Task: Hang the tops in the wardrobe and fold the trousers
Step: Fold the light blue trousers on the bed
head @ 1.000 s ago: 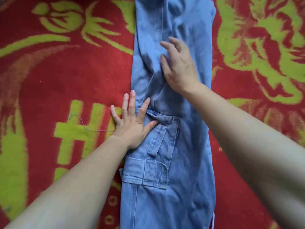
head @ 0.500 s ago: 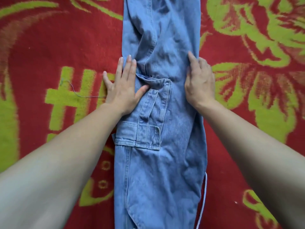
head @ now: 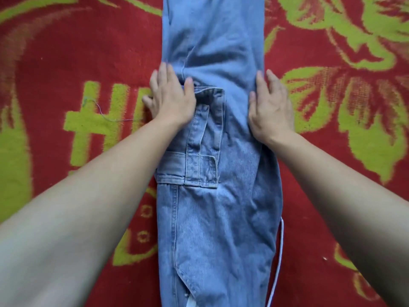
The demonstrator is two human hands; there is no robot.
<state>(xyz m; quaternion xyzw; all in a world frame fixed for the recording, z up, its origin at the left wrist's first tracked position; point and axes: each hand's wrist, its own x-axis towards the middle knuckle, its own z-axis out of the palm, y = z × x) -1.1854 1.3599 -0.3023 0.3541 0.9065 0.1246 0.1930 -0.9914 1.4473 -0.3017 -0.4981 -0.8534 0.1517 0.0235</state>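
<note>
A red blanket with green shapes covers the whole floor of the view. A thin loose thread lies on it near the left side. Next comes the left hand. It is flat with fingers spread, pressing on the left edge of the blue trousers, next to a cargo pocket. The trousers lie in a long strip down the middle of the blanket, from the top edge to the bottom edge. The right hand is also flat and pressing, on the right edge of the trousers. A pale string hangs out low on that right edge.
</note>
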